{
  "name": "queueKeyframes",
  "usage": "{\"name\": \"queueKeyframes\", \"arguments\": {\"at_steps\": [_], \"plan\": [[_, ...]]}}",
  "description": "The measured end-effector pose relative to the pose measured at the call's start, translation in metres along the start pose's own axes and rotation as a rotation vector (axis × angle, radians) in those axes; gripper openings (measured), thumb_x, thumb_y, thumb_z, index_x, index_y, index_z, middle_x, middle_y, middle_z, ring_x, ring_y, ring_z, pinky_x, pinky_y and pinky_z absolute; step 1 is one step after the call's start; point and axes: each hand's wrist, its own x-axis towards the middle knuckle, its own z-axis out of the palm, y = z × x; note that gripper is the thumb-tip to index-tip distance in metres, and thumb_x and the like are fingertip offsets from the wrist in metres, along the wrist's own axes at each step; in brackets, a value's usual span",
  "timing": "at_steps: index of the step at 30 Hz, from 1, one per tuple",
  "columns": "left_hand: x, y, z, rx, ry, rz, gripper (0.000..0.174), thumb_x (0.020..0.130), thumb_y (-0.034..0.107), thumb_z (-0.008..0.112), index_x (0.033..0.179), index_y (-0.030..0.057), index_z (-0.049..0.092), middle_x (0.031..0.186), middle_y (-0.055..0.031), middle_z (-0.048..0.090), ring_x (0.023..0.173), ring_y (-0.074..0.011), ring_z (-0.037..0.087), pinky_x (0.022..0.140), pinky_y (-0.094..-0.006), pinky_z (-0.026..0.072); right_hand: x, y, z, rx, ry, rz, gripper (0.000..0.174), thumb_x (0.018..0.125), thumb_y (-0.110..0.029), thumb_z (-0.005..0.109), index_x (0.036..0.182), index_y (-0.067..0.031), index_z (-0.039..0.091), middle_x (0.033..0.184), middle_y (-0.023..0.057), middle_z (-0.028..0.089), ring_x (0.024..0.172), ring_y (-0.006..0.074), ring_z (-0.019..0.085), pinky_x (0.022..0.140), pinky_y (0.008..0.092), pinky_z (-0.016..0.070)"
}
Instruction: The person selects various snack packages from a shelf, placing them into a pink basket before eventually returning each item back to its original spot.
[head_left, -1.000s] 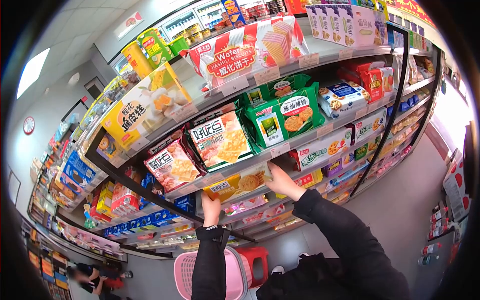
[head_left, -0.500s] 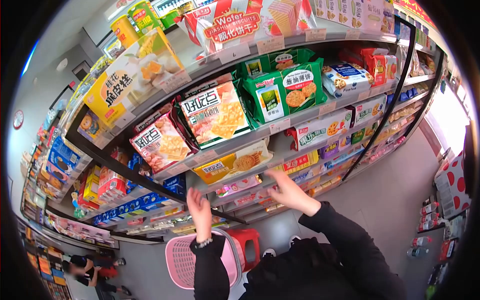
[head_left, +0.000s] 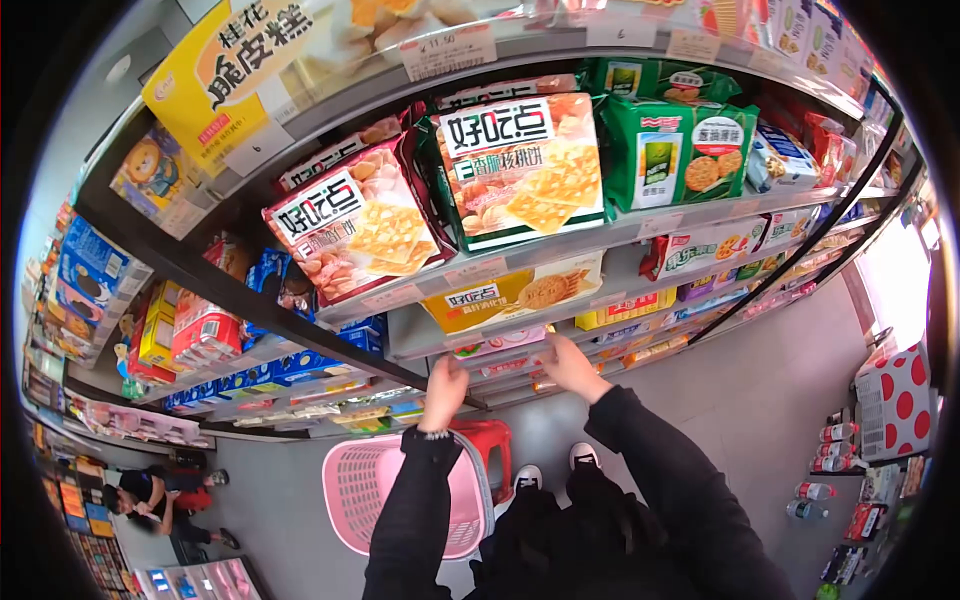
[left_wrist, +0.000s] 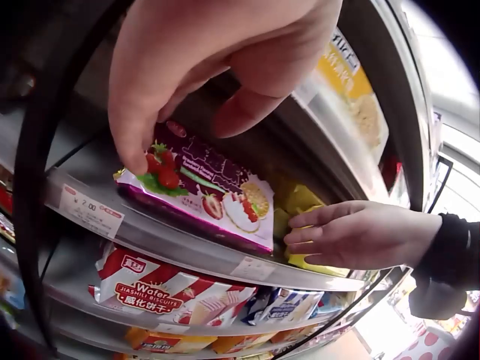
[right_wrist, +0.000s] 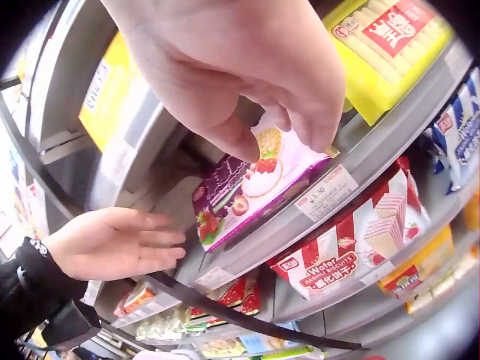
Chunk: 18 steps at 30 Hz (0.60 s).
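Observation:
On a lower shelf lies a purple-and-pink biscuit pack (left_wrist: 214,187) with strawberries and filled biscuits printed on it. My left hand (head_left: 443,390) is at the pack's left end; the right wrist view shows its fingers straight and apart from the wrapper. At the other end is my right hand (head_left: 577,370), fingers extended in the left wrist view, fingertips by the pack's edge. One shelf higher sits a yellow biscuit pack (head_left: 515,295) with a round biscuit on it, touched by neither hand.
Wafer packs (left_wrist: 165,289) line the shelf below, and a bright yellow pack (right_wrist: 390,52) lies right of the purple one. A black shelf post (head_left: 260,300) slants past on the left. On the floor are a pink basket (head_left: 350,500) and a red stool (head_left: 490,450).
Both hands have let go of the yellow biscuit pack, leaving it on its shelf, and moved down to the purple-and-pink pack below. The head view has tilted downward.

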Motion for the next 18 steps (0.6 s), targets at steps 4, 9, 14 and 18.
{"name": "queueKeyframes", "arguments": {"at_steps": [4,9,14,18], "plan": [[0.056,-0.035,0.011,0.15,0.057,0.287,0.03,0.075,0.014,0.055,0.102,0.0021,0.053,0.085,-0.0149,0.06,0.081,-0.0274,0.057,0.07,-0.0335,0.0439,0.033,0.003,0.017,-0.199,0.251,-0.222,0.047,0.064,-0.005,0.053,0.11,0.0022,0.045,0.092,0.0212,0.055,0.087,0.0343,0.054,0.075,0.0363,0.0435],[0.078,-0.051,0.021,0.495,-0.008,0.287,0.029,0.079,0.015,0.053,0.104,0.0004,0.052,0.103,-0.0095,0.056,0.096,-0.0192,0.05,0.082,-0.0309,0.0387,0.049,0.005,0.028,-0.102,0.07,0.024,0.034,0.064,-0.006,0.052,0.098,0.001,0.052,0.095,0.0219,0.054,0.093,0.0351,0.05,0.079,0.0374,0.0417],[0.076,-0.06,0.023,0.152,0.03,0.101,0.033,0.078,0.016,0.055,0.107,0.0006,0.05,0.109,-0.0076,0.053,0.099,-0.0197,0.048,0.084,-0.0316,0.0376,0.05,-0.004,0.02,0.032,0.125,0.024,0.033,0.066,-0.005,0.052,0.099,-0.0017,0.053,0.099,0.0181,0.055,0.098,0.0331,0.048,0.082,0.0354,0.0407],[0.077,-0.065,0.021,0.167,0.053,0.139,0.033,0.078,0.015,0.055,0.108,0.0011,0.05,0.108,-0.007,0.054,0.098,-0.0204,0.048,0.084,-0.0309,0.0373,0.052,-0.011,0.016,-0.018,0.137,-0.075,0.033,0.067,-0.006,0.053,0.1,-0.0019,0.053,0.101,0.0169,0.054,0.097,0.0316,0.049,0.082,0.0352,0.0405]]}}
